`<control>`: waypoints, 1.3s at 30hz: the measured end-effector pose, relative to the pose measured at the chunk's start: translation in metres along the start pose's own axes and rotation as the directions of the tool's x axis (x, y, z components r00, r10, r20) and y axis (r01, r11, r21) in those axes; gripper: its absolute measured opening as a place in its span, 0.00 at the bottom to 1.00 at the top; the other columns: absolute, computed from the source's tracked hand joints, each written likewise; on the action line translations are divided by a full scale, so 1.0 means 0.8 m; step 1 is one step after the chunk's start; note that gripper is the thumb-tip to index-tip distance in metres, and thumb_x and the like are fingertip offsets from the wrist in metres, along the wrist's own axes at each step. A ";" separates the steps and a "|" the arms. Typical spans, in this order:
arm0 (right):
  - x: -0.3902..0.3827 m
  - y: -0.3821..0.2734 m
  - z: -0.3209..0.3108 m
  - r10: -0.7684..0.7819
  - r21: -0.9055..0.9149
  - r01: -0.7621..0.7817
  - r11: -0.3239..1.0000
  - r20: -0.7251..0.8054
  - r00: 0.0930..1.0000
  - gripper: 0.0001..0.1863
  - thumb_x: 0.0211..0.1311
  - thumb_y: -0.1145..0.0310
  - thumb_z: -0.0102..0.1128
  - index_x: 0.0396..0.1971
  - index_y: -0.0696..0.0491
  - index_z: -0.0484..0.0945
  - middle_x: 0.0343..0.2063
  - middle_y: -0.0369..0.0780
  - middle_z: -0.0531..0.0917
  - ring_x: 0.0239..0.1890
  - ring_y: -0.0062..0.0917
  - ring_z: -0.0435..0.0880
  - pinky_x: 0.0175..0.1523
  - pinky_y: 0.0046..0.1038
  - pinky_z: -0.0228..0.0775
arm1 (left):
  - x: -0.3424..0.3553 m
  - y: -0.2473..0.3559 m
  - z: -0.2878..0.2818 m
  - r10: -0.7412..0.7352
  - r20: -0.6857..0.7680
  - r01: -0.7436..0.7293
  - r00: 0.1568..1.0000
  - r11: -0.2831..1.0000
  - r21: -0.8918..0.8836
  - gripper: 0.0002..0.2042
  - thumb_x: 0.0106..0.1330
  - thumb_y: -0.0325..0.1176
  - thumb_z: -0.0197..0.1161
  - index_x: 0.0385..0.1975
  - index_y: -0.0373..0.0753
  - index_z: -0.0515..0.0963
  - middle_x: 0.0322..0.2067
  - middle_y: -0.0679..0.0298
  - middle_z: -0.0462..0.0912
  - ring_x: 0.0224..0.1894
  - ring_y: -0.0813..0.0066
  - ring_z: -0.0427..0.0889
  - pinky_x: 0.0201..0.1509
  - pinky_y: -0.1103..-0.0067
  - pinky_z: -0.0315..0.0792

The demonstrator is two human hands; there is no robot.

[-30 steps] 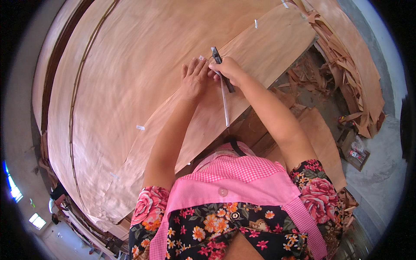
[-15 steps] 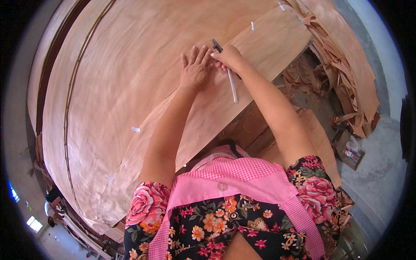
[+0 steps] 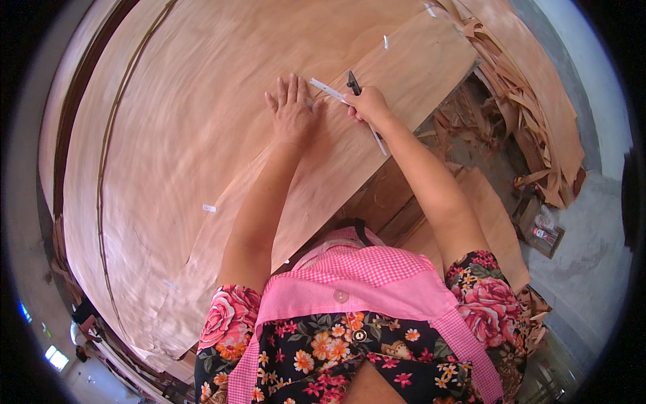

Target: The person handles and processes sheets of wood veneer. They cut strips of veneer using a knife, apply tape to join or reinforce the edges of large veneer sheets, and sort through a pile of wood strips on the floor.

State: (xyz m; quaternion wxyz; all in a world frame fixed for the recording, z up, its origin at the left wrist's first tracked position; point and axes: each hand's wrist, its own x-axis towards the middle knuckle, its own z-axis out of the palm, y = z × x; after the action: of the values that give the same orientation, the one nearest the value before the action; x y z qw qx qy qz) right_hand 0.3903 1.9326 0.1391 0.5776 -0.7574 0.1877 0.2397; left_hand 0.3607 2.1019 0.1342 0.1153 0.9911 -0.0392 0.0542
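A large sheet of thin brown wood veneer [image 3: 202,114] lies before me, and a narrower veneer piece [image 3: 424,71] meets it along a slanting seam. My left hand [image 3: 292,118] rests flat on the veneer by this seam, fingers spread. Beside it, my right hand [image 3: 369,106] is closed round a black-handled tool [image 3: 353,82], whose working end I cannot make out. The same hand pinches a white tape strip [image 3: 327,89]; one end reaches toward my left hand and the other hangs below my fist. Short white tape pieces [image 3: 209,208] sit along the seam.
Torn veneer scraps [image 3: 521,111] are heaped along the right side. A small wooden box [image 3: 542,232] with a bottle stands on the grey floor [image 3: 585,262]. A long thin stick [image 3: 103,195] curves across the sheet's left side.
My right hand has drawn away to the right and slightly down, so the tape strip now spans toward my left hand. My left hand has shifted slightly left, still flat.
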 end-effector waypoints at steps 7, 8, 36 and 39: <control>-0.003 0.014 -0.016 -0.083 0.270 0.030 0.962 0.188 0.979 0.10 0.56 0.66 0.54 0.22 0.57 0.71 0.13 0.36 0.72 0.11 0.15 0.66 0.16 0.19 0.61 | 0.001 -0.002 0.001 -0.007 -0.043 0.002 0.999 0.994 -0.112 0.29 0.59 0.49 0.49 0.57 0.37 0.58 0.61 0.59 0.54 0.65 0.62 0.46 0.66 0.67 0.38; -0.006 0.015 -0.018 -0.077 0.338 -0.002 0.941 0.220 0.972 0.10 0.57 0.65 0.54 0.22 0.57 0.71 0.14 0.36 0.73 0.12 0.15 0.66 0.18 0.20 0.62 | 0.001 -0.002 0.002 -0.010 -0.040 0.005 0.999 0.994 -0.107 0.29 0.59 0.48 0.50 0.57 0.37 0.59 0.60 0.59 0.55 0.65 0.62 0.46 0.66 0.67 0.39; 0.024 -0.070 -0.197 -0.033 0.103 -0.113 0.988 0.864 0.503 0.09 0.54 0.73 0.54 0.35 0.59 0.73 0.23 0.39 0.79 0.15 0.18 0.74 0.20 0.15 0.66 | -0.045 0.079 0.021 -0.002 -0.326 0.083 0.945 0.968 0.235 0.19 0.54 0.41 0.55 0.48 0.48 0.69 0.52 0.68 0.67 0.58 0.66 0.60 0.61 0.59 0.47; 0.067 -0.075 -0.192 -0.021 -0.350 0.361 0.864 0.692 0.722 0.06 0.51 0.74 0.54 0.31 0.57 0.73 0.23 0.41 0.79 0.18 0.22 0.76 0.23 0.20 0.68 | -0.046 0.088 0.027 0.026 -0.350 0.079 0.936 0.956 0.283 0.18 0.53 0.40 0.56 0.46 0.48 0.70 0.51 0.69 0.68 0.56 0.71 0.64 0.61 0.67 0.50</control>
State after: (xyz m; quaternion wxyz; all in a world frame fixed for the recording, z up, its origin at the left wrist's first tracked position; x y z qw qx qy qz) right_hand 0.4898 1.7999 0.1885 0.4306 -0.7510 -0.1760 0.4687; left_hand 0.3200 2.0313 0.1251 -0.0269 0.9721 0.0038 0.2331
